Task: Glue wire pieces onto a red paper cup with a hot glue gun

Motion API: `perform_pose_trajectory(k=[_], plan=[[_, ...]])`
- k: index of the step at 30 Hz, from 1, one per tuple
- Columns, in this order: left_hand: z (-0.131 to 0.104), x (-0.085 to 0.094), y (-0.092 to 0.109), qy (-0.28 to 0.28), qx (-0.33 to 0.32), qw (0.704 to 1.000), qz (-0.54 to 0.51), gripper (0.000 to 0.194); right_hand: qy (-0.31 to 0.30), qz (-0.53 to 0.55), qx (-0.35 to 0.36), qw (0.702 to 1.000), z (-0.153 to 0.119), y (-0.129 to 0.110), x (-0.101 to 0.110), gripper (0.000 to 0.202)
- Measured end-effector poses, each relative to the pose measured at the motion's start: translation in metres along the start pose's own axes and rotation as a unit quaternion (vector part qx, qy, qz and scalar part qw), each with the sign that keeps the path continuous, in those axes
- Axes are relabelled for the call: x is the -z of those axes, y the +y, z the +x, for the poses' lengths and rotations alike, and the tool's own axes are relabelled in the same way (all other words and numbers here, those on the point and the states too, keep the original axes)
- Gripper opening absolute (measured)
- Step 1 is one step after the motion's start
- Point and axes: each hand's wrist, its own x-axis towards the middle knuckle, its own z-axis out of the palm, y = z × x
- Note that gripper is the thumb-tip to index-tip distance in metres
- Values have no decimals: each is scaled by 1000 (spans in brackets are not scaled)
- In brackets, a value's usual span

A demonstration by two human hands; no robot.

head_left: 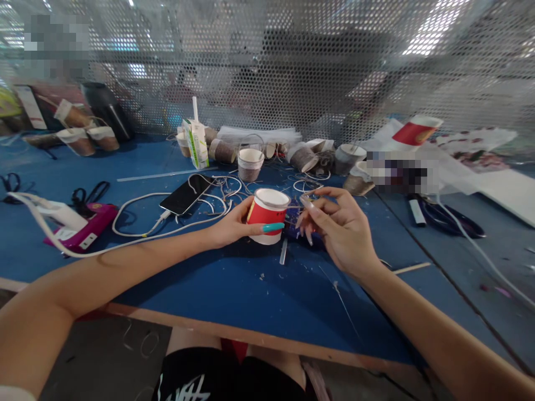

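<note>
In the head view, the left hand [234,225] holds a red and white paper cup [266,216] upright just above the bench [267,289], its fingers wrapped round the side and the thumb across the front. The right hand [346,231] is beside the cup's rim, thumb and forefinger brought close together; a thin strand seems to run from the rim towards them, but I cannot tell whether they grip it. Below the cup lies a short clear strip [283,252]. Behind it stands a wrapped cup [249,167], near a drink carton [196,143] with a straw. To the left, a phone [186,195] lies connected to a white cable [165,215], near a magenta power strip [89,239].
</note>
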Motion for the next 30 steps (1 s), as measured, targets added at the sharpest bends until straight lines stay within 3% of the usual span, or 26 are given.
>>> perform_pose_trajectory(k=[30], plan=[[-2,7,-5,-94,18,993,-67,58,-3,28,-6,1000,0,3,-4,33]])
